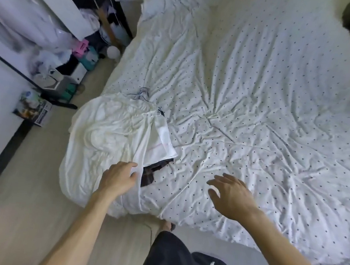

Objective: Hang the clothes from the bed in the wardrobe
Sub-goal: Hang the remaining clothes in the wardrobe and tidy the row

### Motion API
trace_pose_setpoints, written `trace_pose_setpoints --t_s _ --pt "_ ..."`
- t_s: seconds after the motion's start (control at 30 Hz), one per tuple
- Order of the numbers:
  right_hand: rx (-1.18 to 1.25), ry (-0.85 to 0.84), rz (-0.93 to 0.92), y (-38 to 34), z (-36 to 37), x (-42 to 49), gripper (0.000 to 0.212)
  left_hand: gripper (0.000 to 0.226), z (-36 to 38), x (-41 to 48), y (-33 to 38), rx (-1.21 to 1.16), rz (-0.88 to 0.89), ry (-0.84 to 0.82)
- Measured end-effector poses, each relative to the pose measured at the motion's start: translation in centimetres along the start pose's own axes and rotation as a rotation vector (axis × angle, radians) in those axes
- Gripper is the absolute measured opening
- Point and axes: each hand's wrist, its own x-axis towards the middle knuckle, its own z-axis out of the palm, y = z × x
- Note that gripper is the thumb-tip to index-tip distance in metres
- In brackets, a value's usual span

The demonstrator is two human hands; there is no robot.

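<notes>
One bed (260, 98), one pile of white clothes (113, 129), one dark plaid piece (148, 173), hanger hooks (142, 92) too tangled to count, one left hand (118, 178), one right hand (231, 195).

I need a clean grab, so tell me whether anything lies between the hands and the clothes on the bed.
Nothing visible does. The left hand touches the white garment at its near edge; the right hand hovers over the dotted sheet beside it.

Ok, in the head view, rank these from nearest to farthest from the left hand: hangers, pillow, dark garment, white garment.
1. White garment, at the left hand's fingers.
2. Dark garment, just right of it.
3. Hangers, up the bed.
4. Pillow, far end.
</notes>
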Motion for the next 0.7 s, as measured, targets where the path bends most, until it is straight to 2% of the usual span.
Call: trace_pose_setpoints --t_s 0.2,0.43,0.63,0.7 --pt "-0.031 -0.101 0.0 -6.2 0.3 8.8 0.044 0.045 -1.6 7.0 -7.4 -0.065 -0.052 -0.046" --pt "-0.026 -0.248 0.06 -13.1 1.3 23.0 0.051 0.045 -5.1 21.8 -14.5 -0.021 -0.032 -0.094" --pt "-0.058 -0.215 0.072 -16.3 3.5 36.1 0.07 0.049 -7.0 37.1 -17.9 0.077 0.0 -0.057" --pt "-0.085 -0.202 0.072 -16.6 4.8 39.6 0.069 0.053 -7.4 41.5 -18.3 0.119 0.0 -0.039"
